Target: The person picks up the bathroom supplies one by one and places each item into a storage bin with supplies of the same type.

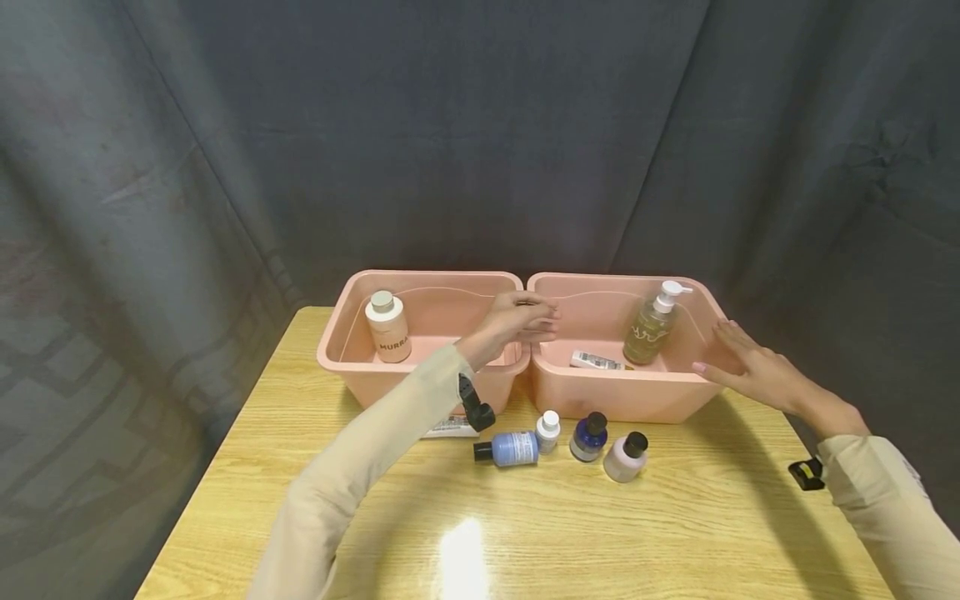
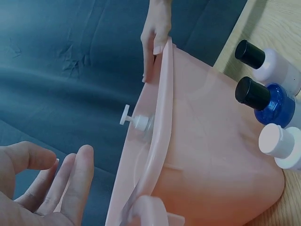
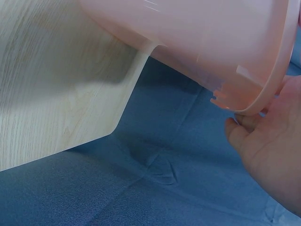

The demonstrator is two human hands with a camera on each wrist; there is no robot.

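Wooden table (image 1: 675, 525), left grip (image 1: 513, 321) loosely spread, right grip (image 1: 768, 375) spread, touching pink bin (image 1: 622, 400)

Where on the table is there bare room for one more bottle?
The table is bare in its near middle, between the left sleeve and right sleeve, and from the left sleeve to the table's left edge. Crowded: before the two bins, with pale-pink bottle, navy bottle, white bottle, lying blue bottle, tube.

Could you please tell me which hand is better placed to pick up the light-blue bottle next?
Probably the left hand, which appears empty and is closer to the light-blue bottle; the right hand is farther, at the outer rim of the right pink bin.
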